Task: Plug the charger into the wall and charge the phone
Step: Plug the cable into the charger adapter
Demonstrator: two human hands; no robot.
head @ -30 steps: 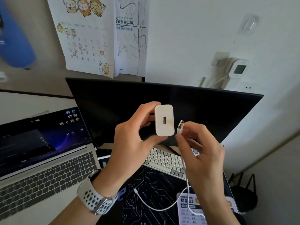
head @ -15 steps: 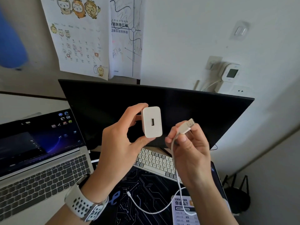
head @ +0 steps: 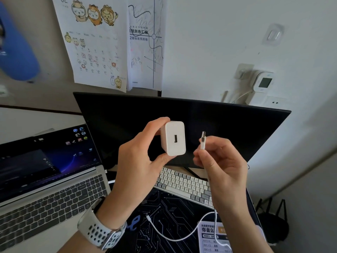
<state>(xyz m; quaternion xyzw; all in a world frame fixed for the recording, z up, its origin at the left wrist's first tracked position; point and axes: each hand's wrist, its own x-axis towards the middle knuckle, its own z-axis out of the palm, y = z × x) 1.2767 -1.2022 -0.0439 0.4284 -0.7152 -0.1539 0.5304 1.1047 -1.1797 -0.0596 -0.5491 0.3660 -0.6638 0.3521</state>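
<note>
USB plug (head: 203, 141), pinched in right hand (head: 221, 167), backed off charger (head: 174, 138) clamped in left hand (head: 138, 161); upright now, insertion still pending.

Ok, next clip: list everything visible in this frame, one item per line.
charger: 1, white, held in left hand, USB port facing camera
cable: 1, white, USB plug up in right hand, free end on the mat
monitor: 1, black, off, behind hands
laptop: 1, silver, left, screen on
keyboard: 1, white-grey, under monitor
desk mat: 1, black
calendar: 1, white, wall
wall socket: 1, white, right wall
watch: 1, pale band, left wrist
left hand: 1
right hand: 1
</note>
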